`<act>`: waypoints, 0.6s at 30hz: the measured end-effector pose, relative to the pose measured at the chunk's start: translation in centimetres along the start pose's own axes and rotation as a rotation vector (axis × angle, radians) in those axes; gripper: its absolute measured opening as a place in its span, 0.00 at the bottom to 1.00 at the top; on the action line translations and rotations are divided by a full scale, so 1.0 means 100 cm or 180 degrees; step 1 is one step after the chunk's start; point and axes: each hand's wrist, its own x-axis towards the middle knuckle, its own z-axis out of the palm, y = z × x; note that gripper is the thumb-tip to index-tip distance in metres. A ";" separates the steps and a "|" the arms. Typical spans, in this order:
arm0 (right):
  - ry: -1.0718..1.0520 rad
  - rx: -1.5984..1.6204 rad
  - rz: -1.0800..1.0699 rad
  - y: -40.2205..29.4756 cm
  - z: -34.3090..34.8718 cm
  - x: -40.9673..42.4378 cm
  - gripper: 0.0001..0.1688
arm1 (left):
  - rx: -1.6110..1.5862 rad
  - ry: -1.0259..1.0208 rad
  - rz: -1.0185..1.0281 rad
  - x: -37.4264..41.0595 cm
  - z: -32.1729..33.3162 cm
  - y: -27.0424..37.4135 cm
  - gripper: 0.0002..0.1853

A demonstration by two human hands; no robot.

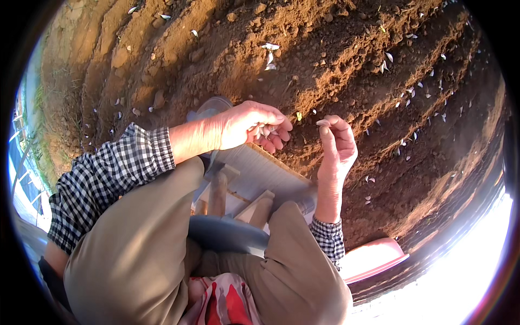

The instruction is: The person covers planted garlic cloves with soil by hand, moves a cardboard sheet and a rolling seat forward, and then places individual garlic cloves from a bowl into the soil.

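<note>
My left hand (254, 124) is half curled, palm turned to the right, around several pale garlic cloves (266, 131). To its right, and apart from it, my right hand (339, 142) pinches a single garlic clove (323, 122) between thumb and forefinger. Both hands are raised over furrowed brown soil (300, 85). More cloves lie scattered on the soil, among them a small group (270, 57) beyond my hands and many at the right. A small green-yellow sprout (299, 116) shows between the hands.
Between my knees is a board (260, 166) with wooden pieces (217, 195) on it, and a dark rounded seat-like object (227, 233). A pink plastic basin (375, 258) stands at the lower right. Dark netting or sheeting (455, 227) runs along the right edge.
</note>
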 end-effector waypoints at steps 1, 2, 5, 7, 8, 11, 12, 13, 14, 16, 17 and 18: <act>0.0182 -0.0714 -0.0146 0.002 -0.006 0.004 0.09 | 0.0006 -0.0003 -0.0001 0.000 -0.001 -0.001 0.18; 0.0288 -0.1492 -0.0522 0.001 -0.011 0.009 0.09 | 0.0029 0.0037 -0.0026 0.000 -0.003 -0.001 0.18; 0.0543 -0.3007 -0.1320 0.007 -0.023 0.029 0.07 | 0.0056 -0.0057 0.0036 0.002 -0.005 -0.004 0.18; 0.0444 -0.3891 -0.1814 0.009 -0.026 0.044 0.07 | 0.0081 -0.0054 0.0030 0.002 -0.003 -0.003 0.19; 0.0458 -0.4031 -0.2027 0.014 -0.028 0.051 0.07 | 0.0094 -0.0054 0.0027 0.002 -0.002 -0.002 0.19; 0.0159 -0.4525 -0.2373 0.015 -0.022 0.065 0.08 | -0.0043 -0.0038 -0.0022 0.001 0.002 0.003 0.19; 0.0116 -0.4577 -0.2420 0.019 -0.022 0.069 0.08 | -0.0109 -0.0007 -0.0089 0.002 0.004 0.005 0.20; 0.0092 -0.4687 -0.2453 0.020 -0.024 0.072 0.08 | -0.0196 0.0005 -0.0112 0.003 0.007 0.005 0.20; 0.0072 -0.4798 -0.2486 0.020 -0.026 0.075 0.08 | -0.0280 0.0014 -0.0136 0.004 0.010 0.005 0.21; 0.0069 -0.4775 -0.2555 0.011 -0.016 0.073 0.09 | -0.0482 -0.0062 -0.0124 0.007 0.007 0.005 0.23; -0.0042 -0.4351 -0.2541 0.003 -0.015 0.064 0.08 | -0.0476 -0.0001 -0.0118 0.007 0.005 0.005 0.23; -0.0152 -0.3851 -0.2332 -0.006 -0.014 0.050 0.09 | -0.0467 0.0011 -0.0115 0.009 0.011 0.009 0.23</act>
